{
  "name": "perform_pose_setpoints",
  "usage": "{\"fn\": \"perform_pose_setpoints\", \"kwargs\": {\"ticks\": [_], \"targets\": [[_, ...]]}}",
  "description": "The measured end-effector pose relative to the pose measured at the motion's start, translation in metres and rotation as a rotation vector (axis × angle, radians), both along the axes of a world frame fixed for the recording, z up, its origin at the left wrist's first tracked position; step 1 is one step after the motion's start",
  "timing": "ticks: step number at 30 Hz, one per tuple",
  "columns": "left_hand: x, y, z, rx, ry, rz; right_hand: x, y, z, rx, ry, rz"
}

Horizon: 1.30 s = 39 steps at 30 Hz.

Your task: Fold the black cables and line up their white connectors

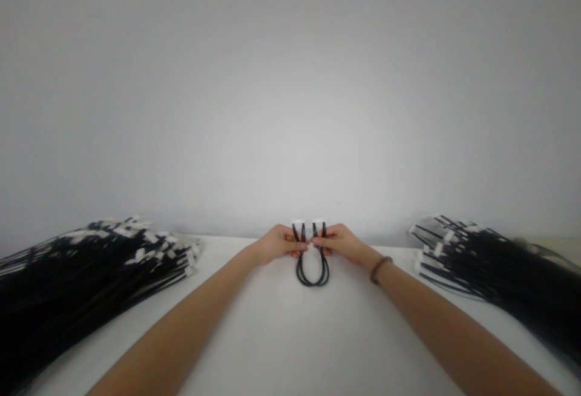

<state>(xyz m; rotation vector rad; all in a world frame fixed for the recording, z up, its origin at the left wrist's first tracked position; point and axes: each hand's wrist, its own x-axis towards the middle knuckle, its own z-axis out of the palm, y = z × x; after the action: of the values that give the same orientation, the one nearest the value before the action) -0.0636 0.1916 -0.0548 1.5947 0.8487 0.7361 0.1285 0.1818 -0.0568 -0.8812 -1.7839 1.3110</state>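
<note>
Between my two hands hangs a black cable (312,285) bent into a U, its strands running up to a white connector at each end. My left hand (282,242) pinches it just below the left white connector (298,222). In the same way my right hand (336,241) grips it under the right white connector (319,221). Both connectors point upward, side by side with a small gap. The fingertips of the two hands nearly meet in the middle. A brown band (380,269) circles my right wrist.
To the left lies a big pile of black cables (91,287) with white ends. Another pile of such cables (494,269) rests on the right. Both are on a white table (290,341), which meets a plain pale wall (290,93) behind my hands.
</note>
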Motion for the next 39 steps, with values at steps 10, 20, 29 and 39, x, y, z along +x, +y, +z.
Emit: {"fn": "perform_pose_setpoints", "kwargs": {"ticks": [10,20,29,39], "targets": [[0.000,-0.001,0.001,0.006,0.006,-0.005,0.000,-0.001,0.000,0.022,-0.011,-0.001],[-0.014,-0.013,0.018,-0.223,-0.249,-0.275,0.002,0.008,-0.004,-0.088,0.209,-0.057],[0.030,-0.085,0.104,-0.427,0.213,-0.927,0.006,0.014,-0.004,-0.207,0.428,-0.023],[0.012,-0.049,0.075,-0.194,0.237,-0.362,0.005,0.006,0.000,-0.230,0.332,0.080]]}}
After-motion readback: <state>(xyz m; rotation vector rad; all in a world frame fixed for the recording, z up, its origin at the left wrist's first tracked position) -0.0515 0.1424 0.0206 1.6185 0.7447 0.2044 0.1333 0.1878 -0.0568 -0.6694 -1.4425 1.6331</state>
